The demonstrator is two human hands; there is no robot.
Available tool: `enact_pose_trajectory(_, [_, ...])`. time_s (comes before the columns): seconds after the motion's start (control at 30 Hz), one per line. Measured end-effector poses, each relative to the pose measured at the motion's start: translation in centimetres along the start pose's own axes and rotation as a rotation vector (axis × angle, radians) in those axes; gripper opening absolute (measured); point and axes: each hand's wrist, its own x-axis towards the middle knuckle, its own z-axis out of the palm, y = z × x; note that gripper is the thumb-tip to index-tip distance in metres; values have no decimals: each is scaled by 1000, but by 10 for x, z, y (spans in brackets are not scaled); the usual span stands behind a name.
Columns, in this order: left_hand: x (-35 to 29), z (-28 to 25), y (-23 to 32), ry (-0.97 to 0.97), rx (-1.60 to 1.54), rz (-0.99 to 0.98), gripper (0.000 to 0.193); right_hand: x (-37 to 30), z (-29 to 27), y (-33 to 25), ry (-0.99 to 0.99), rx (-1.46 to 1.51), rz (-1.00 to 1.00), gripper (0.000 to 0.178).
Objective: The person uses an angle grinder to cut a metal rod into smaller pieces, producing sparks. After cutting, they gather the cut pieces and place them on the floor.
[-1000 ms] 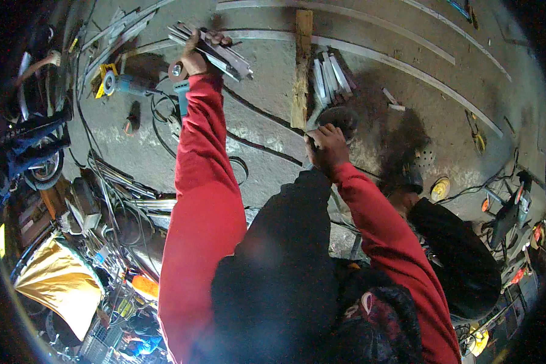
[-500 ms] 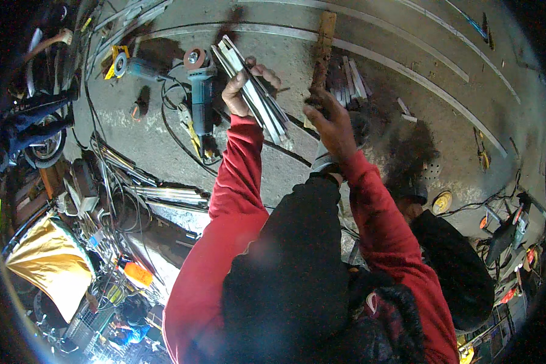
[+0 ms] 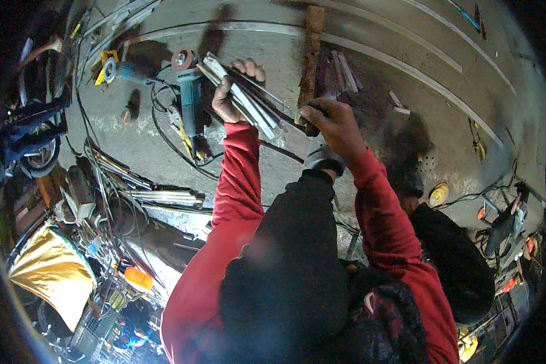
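Observation:
My left hand is wrapped around a bundle of narrow, pale metal strips, tilted above the concrete floor. One thin dark rod slants out of the bundle toward my right hand. The thumb and fingers of that hand are pinched together near the close end of a worn wooden board; what lies between them is too small to make out. Left of the bundle lies a blue-green angle grinder with a reddish disc. Several short strip pieces rest right of the board.
A second grinder lies farther left, among loose black cables. Long metal bars stretch across the far floor. Stacked metal lengths are at the left, and a round yellow disc lies near my right foot.
My right hand has shifted slightly right of the board, its fingers now pinched. A thin rod now stands apart from the bundle, pointing toward it. My left hand still holds the strips.

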Motion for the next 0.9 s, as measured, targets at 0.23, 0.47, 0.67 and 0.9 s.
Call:
enact_pose_trajectory(0.23, [-6,-25,38,27,-109,-198,22,-9,-23,3,43,36,-61,20])
enact_pose_trajectory(0.47, [0,-2,32,576,1074,282,22,-37,-123,39,516,-575,-54,25])
enact_pose_trajectory(0.67, [8,8,9,212,1238,775,29,-59,-150,75,774,-854,34,37])
enact_pose_trajectory(0.9, [10,-61,-27,215,1285,663,20,-42,-49,115,587,-914,-406,36])
